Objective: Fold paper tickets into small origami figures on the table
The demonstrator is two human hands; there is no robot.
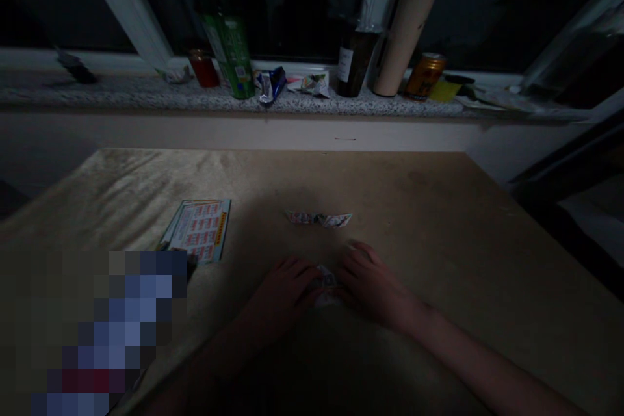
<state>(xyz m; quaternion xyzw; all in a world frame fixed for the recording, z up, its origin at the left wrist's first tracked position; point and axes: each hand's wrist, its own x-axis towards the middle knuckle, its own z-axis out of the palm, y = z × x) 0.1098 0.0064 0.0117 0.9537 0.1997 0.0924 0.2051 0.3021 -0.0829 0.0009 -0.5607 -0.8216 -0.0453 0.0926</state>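
Between my two hands, low on the table, lies a small piece of printed paper (327, 283), pale with dark marks. My left hand (287, 287) has its bent fingers closed on the paper's left side. On the right edge, my right hand (369, 283) grips it with curled fingers; the fingertips are partly hidden in shadow. Just beyond the hands rests a folded, colourfully printed paper strip (319, 218), pinched narrow at its middle and touched by neither hand. Dim light blurs the fine detail of the held paper.
Printed sheets (201, 229) are stacked left on the table (424, 201). A pixelated patch covers the lower left. Behind, the granite sill (160, 99) carries a green cup (234, 55), red jar (203, 69), dark cup (354, 65), tall tube (407, 26) and orange can (424, 78).
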